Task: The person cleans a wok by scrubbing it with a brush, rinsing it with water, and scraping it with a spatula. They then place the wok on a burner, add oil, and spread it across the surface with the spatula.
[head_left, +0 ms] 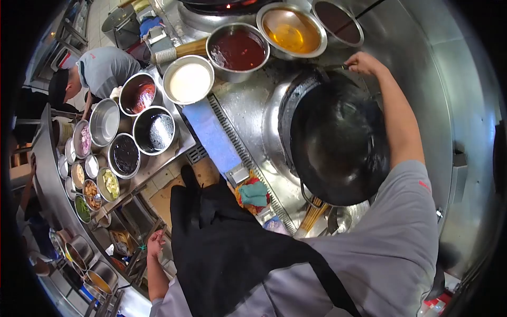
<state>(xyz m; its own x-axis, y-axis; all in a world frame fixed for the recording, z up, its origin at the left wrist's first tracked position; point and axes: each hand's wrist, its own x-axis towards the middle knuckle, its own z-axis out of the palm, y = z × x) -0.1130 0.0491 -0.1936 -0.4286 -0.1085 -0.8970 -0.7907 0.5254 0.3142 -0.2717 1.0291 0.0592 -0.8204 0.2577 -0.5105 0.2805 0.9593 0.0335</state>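
Observation:
My right hand [364, 63] is closed on the end of a thin dark handle [336, 67] at the far edge of a large black wok [338, 140]. What that handle belongs to is not clear. Over the round burner ring [274, 119], the wok shows a dark, shiny inside with no food visible. A loop handle [304, 193] shows at its near left rim. Low at my left side hangs my left hand [156, 243], fingers loosely bent and apart, with nothing visible in it. It is nearest the prep counter's edge.
Bowls of red sauce [237, 48], amber liquid [293, 33] and white liquid [188, 80] stand beyond the wok. Pots of dark sauce [154, 130] and chopped ingredients [110, 184] line the left counter. A co-worker [105, 68] bends there. A bamboo brush [311, 214] lies near the wok.

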